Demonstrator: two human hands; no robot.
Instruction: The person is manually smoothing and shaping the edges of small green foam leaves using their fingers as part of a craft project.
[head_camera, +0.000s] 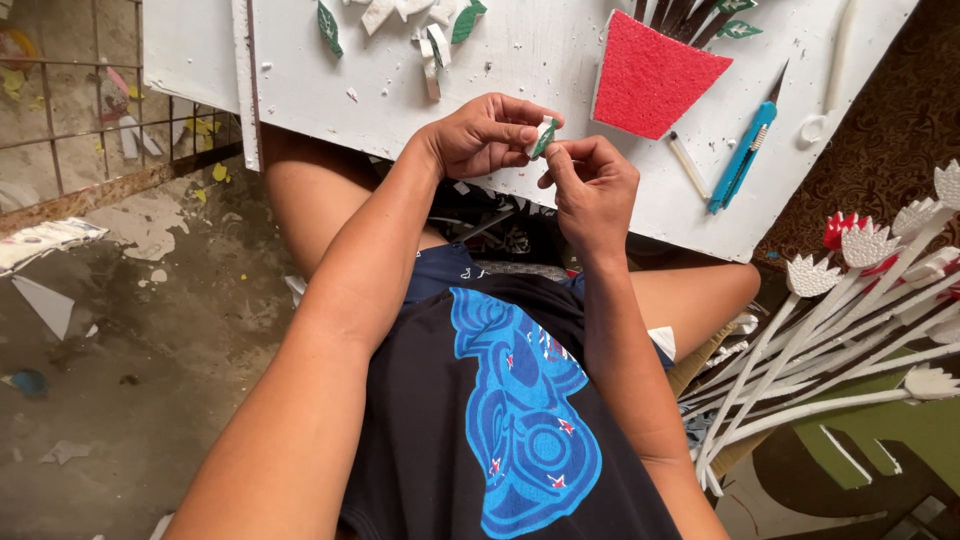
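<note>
A single camera sits on the person's head and looks steeply down the chest and both forearms; it faces forward over the lap to a white board (560, 70) across the knees, whose far part runs off the top edge; the hands sit close, just above mid-frame; bare floor (130, 330) fills the left side; no second view shares the scene.

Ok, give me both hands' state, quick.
Left hand: closed, pinching the small green-and-white leaf piece.
Right hand: closed, fingertips on the same piece.
</note>
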